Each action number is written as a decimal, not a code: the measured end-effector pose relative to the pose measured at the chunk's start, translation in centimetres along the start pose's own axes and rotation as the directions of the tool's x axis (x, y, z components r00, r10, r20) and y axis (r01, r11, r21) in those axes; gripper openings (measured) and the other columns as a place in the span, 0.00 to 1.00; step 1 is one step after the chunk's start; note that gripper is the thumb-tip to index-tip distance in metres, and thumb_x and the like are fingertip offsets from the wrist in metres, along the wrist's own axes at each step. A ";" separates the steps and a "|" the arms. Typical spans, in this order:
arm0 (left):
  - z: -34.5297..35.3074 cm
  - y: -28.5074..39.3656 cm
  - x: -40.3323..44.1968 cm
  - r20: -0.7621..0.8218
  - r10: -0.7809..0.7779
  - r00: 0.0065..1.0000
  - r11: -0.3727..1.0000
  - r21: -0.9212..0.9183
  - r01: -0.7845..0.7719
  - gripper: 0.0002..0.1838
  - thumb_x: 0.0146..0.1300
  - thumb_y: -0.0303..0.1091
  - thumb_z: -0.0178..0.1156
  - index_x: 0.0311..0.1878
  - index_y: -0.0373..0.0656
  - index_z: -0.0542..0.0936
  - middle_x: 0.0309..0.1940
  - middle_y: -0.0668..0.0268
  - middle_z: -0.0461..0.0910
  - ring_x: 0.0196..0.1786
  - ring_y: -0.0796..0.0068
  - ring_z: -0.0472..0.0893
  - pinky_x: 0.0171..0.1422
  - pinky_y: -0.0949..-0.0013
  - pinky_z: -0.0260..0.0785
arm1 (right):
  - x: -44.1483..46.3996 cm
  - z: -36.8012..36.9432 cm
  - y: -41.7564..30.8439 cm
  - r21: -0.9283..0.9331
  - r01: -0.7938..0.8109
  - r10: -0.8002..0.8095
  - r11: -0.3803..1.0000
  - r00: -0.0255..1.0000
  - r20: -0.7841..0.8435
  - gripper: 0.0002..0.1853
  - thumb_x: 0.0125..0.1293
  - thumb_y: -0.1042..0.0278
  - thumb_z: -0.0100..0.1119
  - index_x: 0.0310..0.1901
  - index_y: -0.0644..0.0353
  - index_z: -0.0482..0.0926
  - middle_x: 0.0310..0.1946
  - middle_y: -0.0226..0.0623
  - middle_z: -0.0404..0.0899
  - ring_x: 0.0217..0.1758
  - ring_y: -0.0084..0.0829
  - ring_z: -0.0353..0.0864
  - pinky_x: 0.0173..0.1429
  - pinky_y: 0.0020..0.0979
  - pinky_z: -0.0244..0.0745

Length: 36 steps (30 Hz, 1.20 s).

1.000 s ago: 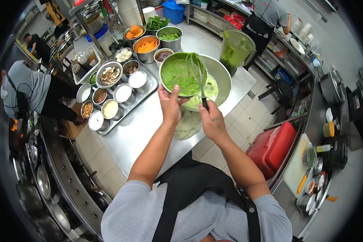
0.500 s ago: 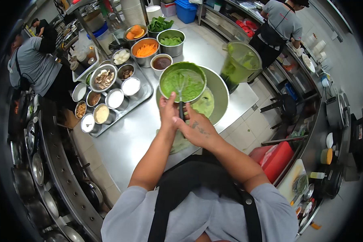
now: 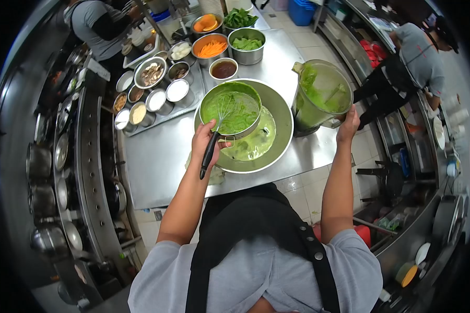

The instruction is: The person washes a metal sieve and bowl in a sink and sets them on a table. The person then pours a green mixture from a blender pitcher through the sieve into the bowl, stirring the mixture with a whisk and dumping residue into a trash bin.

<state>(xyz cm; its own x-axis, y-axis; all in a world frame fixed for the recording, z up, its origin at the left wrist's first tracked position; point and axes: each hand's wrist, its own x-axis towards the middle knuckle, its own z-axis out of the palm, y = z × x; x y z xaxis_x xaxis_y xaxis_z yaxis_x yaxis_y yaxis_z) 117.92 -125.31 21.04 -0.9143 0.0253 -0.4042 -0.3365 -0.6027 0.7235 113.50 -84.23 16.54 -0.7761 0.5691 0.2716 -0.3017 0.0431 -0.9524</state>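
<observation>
My left hand (image 3: 204,143) is closed on the rim side of a strainer (image 3: 234,128) full of green pulp, held over the large steel bowl (image 3: 284,133). A whisk (image 3: 218,128) stands in the pulp, its black handle lying across that hand. Pale green, frothy liquid (image 3: 261,140) covers the bowl's bottom. To the right, my right hand (image 3: 349,125) is wrapped round the handle side of a blender jug (image 3: 326,91), whose walls are coated in green. Part of its fingers is hidden behind the jug.
A tray (image 3: 180,110) at the left bears several small steel pots. Behind the bowl stand a cup of brown sauce (image 3: 224,69), shredded carrots (image 3: 212,48) and green leaves (image 3: 246,44). One person (image 3: 415,57) stands at the right shelves, another (image 3: 96,31) at upper left.
My right hand has left the whisk handle and moved right to the blender jug. My left hand still holds the strainer, now with the whisk leaning towards me. The view has shifted.
</observation>
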 end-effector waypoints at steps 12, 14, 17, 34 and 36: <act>0.3 -0.7 0.0 -0.019 0.074 0.997 0.990 0.121 -0.071 0.23 0.72 0.45 0.49 0.61 0.37 0.66 0.42 0.56 0.81 0.36 0.65 0.84 0.26 0.64 0.79 | 0.7 2.4 -8.5 -0.439 0.165 -0.100 0.883 0.981 0.168 0.27 0.63 0.47 0.66 0.22 0.66 0.77 0.15 0.23 0.67 0.21 0.18 0.61 0.26 0.28 0.58; -0.4 -0.7 0.7 0.004 0.067 0.998 0.981 0.182 -0.067 0.24 0.73 0.46 0.48 0.61 0.36 0.65 0.42 0.55 0.80 0.35 0.64 0.85 0.23 0.65 0.79 | 0.6 2.9 -12.3 -0.453 0.193 -0.075 0.870 0.961 0.267 0.27 0.62 0.46 0.67 0.23 0.67 0.78 0.14 0.27 0.68 0.21 0.18 0.63 0.27 0.29 0.61; -0.2 -0.7 0.9 -0.058 0.014 0.998 0.978 0.209 -0.002 0.25 0.73 0.48 0.47 0.60 0.36 0.66 0.41 0.54 0.80 0.32 0.64 0.84 0.18 0.66 0.77 | 0.1 4.0 -16.9 -0.538 0.279 -0.046 0.795 0.913 0.406 0.28 0.61 0.44 0.67 0.23 0.67 0.79 0.14 0.29 0.68 0.21 0.19 0.63 0.27 0.28 0.62; -1.9 -0.6 3.6 -0.020 0.384 0.923 0.672 0.692 -0.264 0.31 0.71 0.55 0.48 0.37 0.27 0.78 0.32 0.43 0.79 0.39 0.50 0.79 0.49 0.58 0.66 | -2.2 11.3 -23.9 -0.678 0.539 0.067 0.500 0.756 0.651 0.39 0.52 0.31 0.66 0.16 0.70 0.71 0.10 0.35 0.62 0.17 0.23 0.60 0.23 0.34 0.58; -1.7 -0.2 3.4 0.015 0.415 0.909 0.618 0.729 -0.295 0.31 0.71 0.54 0.48 0.36 0.28 0.79 0.30 0.44 0.79 0.36 0.50 0.78 0.46 0.57 0.66 | -2.2 11.9 -24.3 -0.683 0.565 0.080 0.462 0.741 0.667 0.39 0.53 0.31 0.66 0.16 0.70 0.71 0.10 0.35 0.63 0.17 0.23 0.61 0.22 0.34 0.58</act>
<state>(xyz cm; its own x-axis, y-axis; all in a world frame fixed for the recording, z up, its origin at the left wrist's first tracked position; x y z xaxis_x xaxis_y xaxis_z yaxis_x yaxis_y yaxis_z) 115.25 -126.47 18.62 -0.9748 -0.2152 -0.0584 -0.1029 0.2014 0.9741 115.96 -96.28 40.75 -0.9684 -0.1226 0.2171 -0.1997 0.9027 -0.3812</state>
